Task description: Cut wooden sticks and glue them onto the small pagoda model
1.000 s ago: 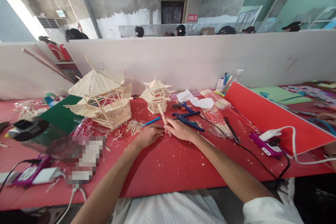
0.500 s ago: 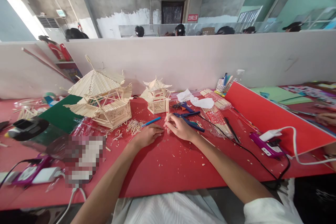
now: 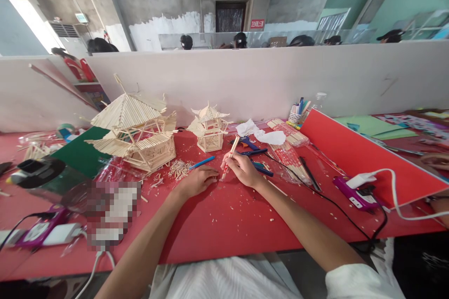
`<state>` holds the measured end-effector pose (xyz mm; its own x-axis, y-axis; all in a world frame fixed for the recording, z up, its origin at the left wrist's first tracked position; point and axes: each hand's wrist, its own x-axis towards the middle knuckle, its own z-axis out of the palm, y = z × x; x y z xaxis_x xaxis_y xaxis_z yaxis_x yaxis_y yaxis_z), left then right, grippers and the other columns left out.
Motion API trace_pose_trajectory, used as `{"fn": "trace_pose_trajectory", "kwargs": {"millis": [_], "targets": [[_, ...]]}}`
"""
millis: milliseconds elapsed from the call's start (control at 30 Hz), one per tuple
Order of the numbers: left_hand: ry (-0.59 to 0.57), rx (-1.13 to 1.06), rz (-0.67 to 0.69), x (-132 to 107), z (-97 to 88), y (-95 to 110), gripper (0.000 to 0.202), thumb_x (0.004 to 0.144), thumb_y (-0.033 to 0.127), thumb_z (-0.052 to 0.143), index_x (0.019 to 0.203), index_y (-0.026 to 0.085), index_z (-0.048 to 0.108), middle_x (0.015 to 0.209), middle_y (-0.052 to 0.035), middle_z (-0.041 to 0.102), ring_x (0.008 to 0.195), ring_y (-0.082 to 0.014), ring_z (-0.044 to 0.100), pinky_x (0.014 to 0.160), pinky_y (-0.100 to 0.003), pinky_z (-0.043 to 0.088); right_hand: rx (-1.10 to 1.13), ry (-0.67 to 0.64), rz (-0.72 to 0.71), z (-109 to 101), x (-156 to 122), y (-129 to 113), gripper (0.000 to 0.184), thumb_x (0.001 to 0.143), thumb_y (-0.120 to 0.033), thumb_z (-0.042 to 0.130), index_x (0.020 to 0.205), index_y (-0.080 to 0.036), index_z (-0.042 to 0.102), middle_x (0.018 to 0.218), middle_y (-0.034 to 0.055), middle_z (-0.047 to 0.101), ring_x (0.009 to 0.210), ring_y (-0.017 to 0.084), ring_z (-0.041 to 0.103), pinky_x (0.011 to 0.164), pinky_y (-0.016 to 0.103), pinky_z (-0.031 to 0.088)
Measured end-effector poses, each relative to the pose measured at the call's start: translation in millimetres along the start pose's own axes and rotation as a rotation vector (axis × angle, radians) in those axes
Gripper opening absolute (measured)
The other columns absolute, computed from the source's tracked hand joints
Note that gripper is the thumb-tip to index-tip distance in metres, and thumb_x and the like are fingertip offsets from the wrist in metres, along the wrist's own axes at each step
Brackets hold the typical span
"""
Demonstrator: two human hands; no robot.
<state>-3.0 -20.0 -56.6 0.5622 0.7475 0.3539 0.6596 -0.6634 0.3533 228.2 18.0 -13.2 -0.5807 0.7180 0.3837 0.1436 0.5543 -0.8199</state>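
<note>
My right hand (image 3: 242, 169) grips a small bundle of wooden chopsticks (image 3: 234, 144) with red marks, tilted with the top to the right and the lower end close to the tabletop. Left of it, my left hand (image 3: 199, 181) rests on the red table with its fingers loosely extended and nothing visible in them. A blue pen (image 3: 202, 162) lies just beyond that hand, beside a heap of short stick offcuts (image 3: 179, 169). Behind the chopsticks stands a small stick-built pavilion (image 3: 210, 136). Blue-handled tools (image 3: 262, 168) lie partly hidden behind my right hand.
A larger stick pavilion (image 3: 150, 149) stands at left, near a dark-lidded bottle (image 3: 45, 180). Packs of chopsticks (image 3: 289, 161) and a slanted red board (image 3: 365, 159) are at right. Purple power strips (image 3: 354, 195) with cables lie on the table (image 3: 224, 233). A white partition (image 3: 259, 79) runs behind.
The chopsticks in my right hand have gone from upright to leaning right, and the hand has turned with them. My left hand has hardly moved.
</note>
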Motion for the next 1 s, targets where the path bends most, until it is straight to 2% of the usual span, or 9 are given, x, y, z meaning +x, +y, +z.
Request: {"fn": "trace_pose_trajectory", "kwargs": {"millis": [133,300,433,667,833,1000], "targets": [[-0.011,0.008,-0.014,1,-2.0,3,0.026,0.1,0.026,0.054,0.117,0.021,0.072,0.119,-0.0095,0.075,0.111,-0.0239,0.069,0.098,-0.036,0.055,-0.032,0.001,-0.015,-2,1,1,0.046,0.103,-0.059,0.039,0.089,-0.021,0.061,0.089,0.0072,0.071,0.073,0.018,0.065,0.075,0.032,0.053],[-0.026,-0.008,-0.017,2,-6.6,9,0.025,0.1,0.025,0.052,0.115,0.021,0.071,0.115,-0.0088,0.075,0.109,-0.0228,0.069,0.097,-0.034,0.054,-0.111,-0.221,0.074,6,6,4,0.038,0.104,-0.04,0.042,0.08,-0.019,0.062,0.075,0.0039,0.069,0.065,0.016,0.063,0.066,0.027,0.047],[-0.028,-0.017,-0.018,3,-9.8,13,0.023,0.101,0.025,0.05,0.111,0.021,0.071,0.113,-0.0084,0.075,0.107,-0.022,0.069,0.095,-0.033,0.054,-0.171,-0.229,0.065,11,7,3,0.033,0.103,-0.03,0.043,0.079,-0.018,0.063,0.074,0.0032,0.069,0.066,0.015,0.063,0.066,0.025,0.045],[0.004,-0.01,-0.028,3,-10.4,11,0.024,0.1,0.025,0.052,0.114,0.02,0.07,0.115,-0.0108,0.074,0.108,-0.0244,0.068,0.097,-0.037,0.054,-0.131,-0.218,0.108,10,8,11,0.036,0.105,-0.03,0.04,0.08,-0.018,0.063,0.077,0.0048,0.071,0.064,0.014,0.064,0.064,0.024,0.045],[0.123,-0.103,-0.069,4,-13.6,15,0.026,0.101,0.029,0.051,0.117,0.021,0.07,0.116,-0.0105,0.074,0.107,-0.0234,0.069,0.098,-0.037,0.053,-0.267,-0.223,0.035,11,5,11,0.033,0.105,-0.03,0.042,0.084,-0.019,0.065,0.076,0.0045,0.072,0.068,0.016,0.066,0.068,0.025,0.043],[0.376,-0.472,-0.297,7,-20.9,24,0.037,0.095,0.049,0.06,0.111,0.018,0.072,0.107,-0.0113,0.076,0.098,-0.0248,0.071,0.088,-0.036,0.057,-0.506,-0.24,-0.077,15,0,11,0.029,0.106,-0.033,0.044,0.093,-0.021,0.068,0.081,0.005,0.073,0.073,0.019,0.066,0.068,0.027,0.036]]}}
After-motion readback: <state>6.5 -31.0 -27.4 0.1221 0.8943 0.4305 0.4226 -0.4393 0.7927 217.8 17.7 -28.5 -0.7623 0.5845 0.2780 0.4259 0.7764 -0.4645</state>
